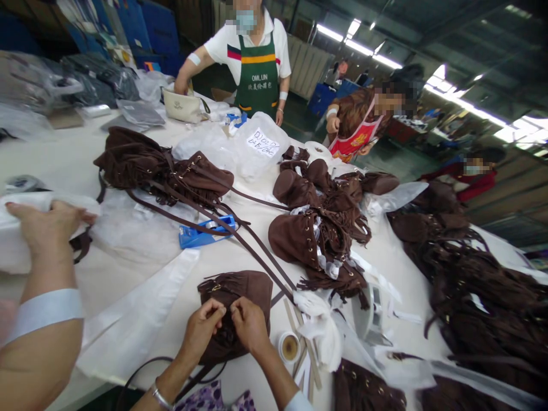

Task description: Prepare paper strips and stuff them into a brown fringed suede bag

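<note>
- at the near edge of the long white table (240, 240), the person's left hand (201, 328) and right hand (250, 325) sit together on a brown fringed bag (235, 294), fingers pinched narrow on something small at its middle; what they pinch is too small to tell.
- that bag lies flat just in front of the person, its thin strap trailing off the table edge below the wrists.
- just right of it stands a small roll of tape (290, 346), beside loose strips and crumpled white paper (319, 328).
- a blue tool (205, 233) lies further up the table, with long brown straps (240, 234) crossing over it.
- to the left, a co-worker's hand (49, 225) presses on a white wrapped bundle (17, 240); a pale band circles that forearm.
- more brown bags lie in heaps: one pile (158, 168) upper left, one (325, 228) at the centre, and a long dark row (479, 285) down the right side.
- a clear plastic bag with a handwritten label (262, 142) sits toward the far end, near a cream pouch (184, 107).
- at the far end a person in a green apron (258, 77) stands against the table; another in a red apron (357, 140) stands to the right.
- behind them the room is a dim workshop with blue crates (145, 28) and strip lights (471, 108) under a high roof.
</note>
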Tool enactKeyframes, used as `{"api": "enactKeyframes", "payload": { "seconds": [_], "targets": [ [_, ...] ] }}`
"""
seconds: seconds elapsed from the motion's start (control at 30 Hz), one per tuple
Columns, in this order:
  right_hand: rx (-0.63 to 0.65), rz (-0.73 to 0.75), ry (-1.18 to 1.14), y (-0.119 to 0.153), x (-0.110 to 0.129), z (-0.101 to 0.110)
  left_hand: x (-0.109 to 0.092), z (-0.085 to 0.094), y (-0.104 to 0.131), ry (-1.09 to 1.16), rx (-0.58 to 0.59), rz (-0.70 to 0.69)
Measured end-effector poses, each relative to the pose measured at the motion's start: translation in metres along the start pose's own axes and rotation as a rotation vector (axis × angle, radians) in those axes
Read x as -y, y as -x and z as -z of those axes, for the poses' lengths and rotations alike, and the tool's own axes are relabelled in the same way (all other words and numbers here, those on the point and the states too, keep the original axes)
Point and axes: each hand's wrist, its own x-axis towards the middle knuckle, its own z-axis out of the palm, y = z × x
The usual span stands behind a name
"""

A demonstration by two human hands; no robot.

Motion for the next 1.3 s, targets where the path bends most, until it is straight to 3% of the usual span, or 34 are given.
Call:
{"api": "enactKeyframes", "payload": {
  "seconds": [0.1,0.2,0.33,0.43,0.57,0.67,0.8,0.93,1.03,1.2,1.3],
  "targets": [
    [-0.069,-0.053,0.027,-0.006,-0.002,-0.003,0.000,0.002,0.003,0.018,0.016,0.009],
    [-0.073,-0.132,-0.103,-0.010,-0.001,-0.004,0.000,0.002,0.004,0.077,0.054,0.040],
    [0.011,-0.078,-0.218,-0.007,0.004,-0.003,-0.003,-0.003,0.002,0.211,0.089,0.153],
    [0.012,-0.014,-0.159,0.000,0.008,-0.003,-0.008,-0.005,0.000,0.260,0.074,0.150],
    [0.016,0.013,-0.088,0.005,0.009,-0.002,-0.011,-0.003,-0.002,0.130,-0.006,0.082],
    [0.066,-0.012,-0.097,0.004,0.010,-0.001,-0.009,0.000,-0.002,0.038,0.024,0.052],
    [0.126,0.070,0.069,0.003,0.017,0.001,-0.012,0.004,0.002,-0.091,0.060,0.005],
    [0.115,0.037,0.120,0.004,0.020,-0.001,-0.020,0.008,0.007,-0.396,-0.005,-0.193],
    [0.098,0.017,0.080,0.004,0.017,-0.005,-0.022,0.012,0.010,-0.504,-0.020,-0.281],
    [0.005,-0.153,-0.019,-0.002,0.006,-0.013,-0.020,0.022,0.018,-0.442,0.120,-0.225],
    [0.048,-0.218,-0.179,-0.005,0.004,-0.015,-0.013,0.026,0.019,-0.317,0.149,-0.118]
  ]
}}
